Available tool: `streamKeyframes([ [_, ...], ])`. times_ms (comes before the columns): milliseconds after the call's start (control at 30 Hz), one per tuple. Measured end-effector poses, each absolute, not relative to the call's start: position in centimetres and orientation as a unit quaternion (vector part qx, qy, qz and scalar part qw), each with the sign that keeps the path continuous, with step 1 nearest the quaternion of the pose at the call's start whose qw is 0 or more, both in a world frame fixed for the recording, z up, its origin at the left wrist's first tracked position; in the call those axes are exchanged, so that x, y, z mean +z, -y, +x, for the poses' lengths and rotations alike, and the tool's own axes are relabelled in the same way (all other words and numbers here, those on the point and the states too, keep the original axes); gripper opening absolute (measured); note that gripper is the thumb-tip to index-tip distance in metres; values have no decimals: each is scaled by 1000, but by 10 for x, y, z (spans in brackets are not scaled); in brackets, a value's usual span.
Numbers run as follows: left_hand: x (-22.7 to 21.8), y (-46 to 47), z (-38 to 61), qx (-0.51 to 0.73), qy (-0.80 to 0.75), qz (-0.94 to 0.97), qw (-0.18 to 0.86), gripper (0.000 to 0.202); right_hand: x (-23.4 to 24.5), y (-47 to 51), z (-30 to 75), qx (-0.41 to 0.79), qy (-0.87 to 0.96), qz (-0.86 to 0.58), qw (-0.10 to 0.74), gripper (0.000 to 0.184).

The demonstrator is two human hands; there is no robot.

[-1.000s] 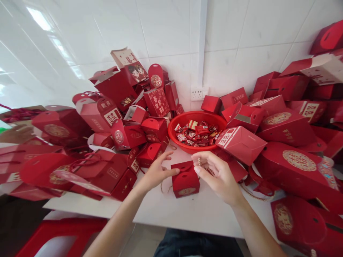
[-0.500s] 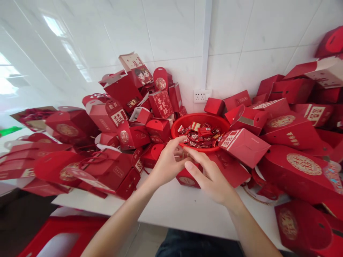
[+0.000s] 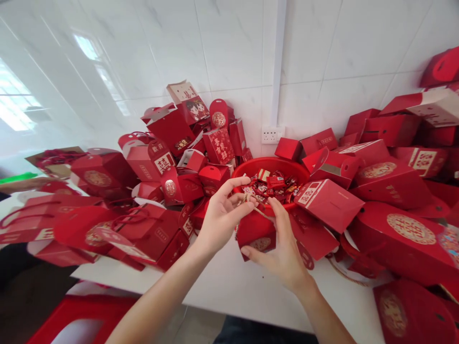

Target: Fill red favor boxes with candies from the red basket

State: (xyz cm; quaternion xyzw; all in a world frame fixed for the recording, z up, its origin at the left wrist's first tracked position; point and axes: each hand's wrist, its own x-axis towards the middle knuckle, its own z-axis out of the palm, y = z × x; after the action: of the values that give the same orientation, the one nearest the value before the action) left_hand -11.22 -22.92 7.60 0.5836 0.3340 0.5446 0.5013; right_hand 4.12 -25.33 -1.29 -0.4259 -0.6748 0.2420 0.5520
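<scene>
A small red gift box [image 3: 255,233] with a gold seal on its front is lifted a little above the white table [image 3: 229,286]. My left hand [image 3: 220,215] pinches its tan cord handle [image 3: 251,203] above the box top. My right hand [image 3: 281,243] cups the box from the right, thumb under its lower edge and forefinger up along the cord. Just behind the box sits a red plastic bowl [image 3: 272,165] holding several red-wrapped sweets [image 3: 274,184].
Red gift boxes are heaped on both sides: a pile on the left [image 3: 143,191], larger ones on the right [image 3: 390,186]. A white tiled wall with a socket [image 3: 271,134] stands behind. A red stool [image 3: 86,322] sits below the table edge. Another person's arm [image 3: 21,184] lies at far left.
The box was standing on the table between my hands; both hands closed on it, the left took the cord, and the box has been raised toward the bowl.
</scene>
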Motion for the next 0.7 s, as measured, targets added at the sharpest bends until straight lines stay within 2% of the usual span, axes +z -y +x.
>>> streamKeyframes([
  [100, 80, 236, -109, 530, -310, 590, 524, 46, -18, 254, 40, 298, 666, -438, 525, 109],
  [233, 92, 247, -111, 523, -287, 608, 523, 33, -23, 254, 47, 410, 651, -383, 512, 116],
  [333, 103, 253, -118, 510, -281, 646, 494, 28, -24, 255, 50, 445, 640, -345, 522, 111],
  [433, 114, 259, -127, 460, -332, 731, 380, 30, -23, 258, 49, 429, 648, -343, 528, 105],
  [600, 125, 266, -145, 272, -442, 847, 116, 42, -22, 260, 43, 273, 697, -404, 526, 99],
  [700, 131, 265, -151, 201, -447, 870, 46, 38, -26, 261, 38, 257, 711, -400, 519, 97],
])
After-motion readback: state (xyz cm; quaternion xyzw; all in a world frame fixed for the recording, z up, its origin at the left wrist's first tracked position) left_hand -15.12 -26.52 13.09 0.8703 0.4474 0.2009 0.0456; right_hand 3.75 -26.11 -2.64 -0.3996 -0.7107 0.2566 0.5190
